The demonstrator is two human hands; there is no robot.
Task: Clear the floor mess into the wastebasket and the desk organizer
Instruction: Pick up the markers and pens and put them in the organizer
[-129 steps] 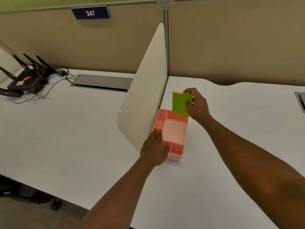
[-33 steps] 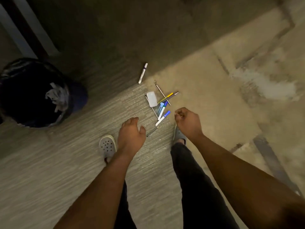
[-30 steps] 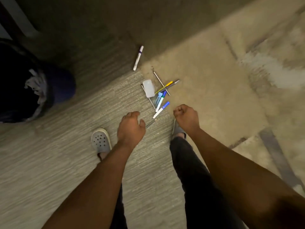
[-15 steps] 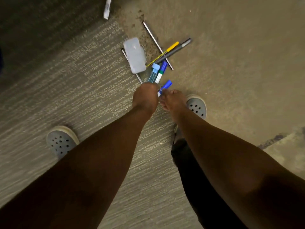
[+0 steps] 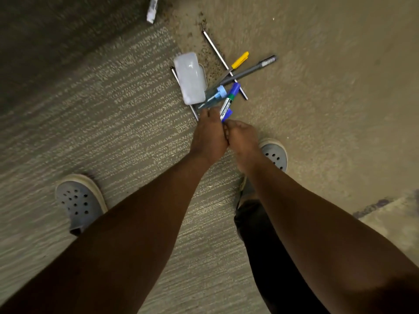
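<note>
Pens and markers lie in a heap on the carpet. My left hand (image 5: 209, 132) and my right hand (image 5: 241, 138) meet, knuckles up, at the heap's near end. My right fingertips pinch a blue-capped marker (image 5: 227, 114) that pokes out between the hands. My left fingers curl downward and hide whatever is under them. Just beyond lie a white-labelled marker with a blue cap (image 5: 229, 101), a light-blue capped tube (image 5: 215, 97), a translucent white case (image 5: 190, 78), a yellow-capped pen (image 5: 239, 61), a grey pen (image 5: 249, 70) and thin metal rods (image 5: 215, 47). The wastebasket and organizer are out of view.
A white marker (image 5: 152, 9) lies apart at the top edge. My grey clogs stand on either side, the left (image 5: 78, 200) and the right (image 5: 275, 154). Ribbed grey carpet on the left borders plain tan carpet on the right.
I went from the desk organizer to the floor and bent low over the heap. Both hands dropped onto its near end. The wastebasket slid out of view to the left.
</note>
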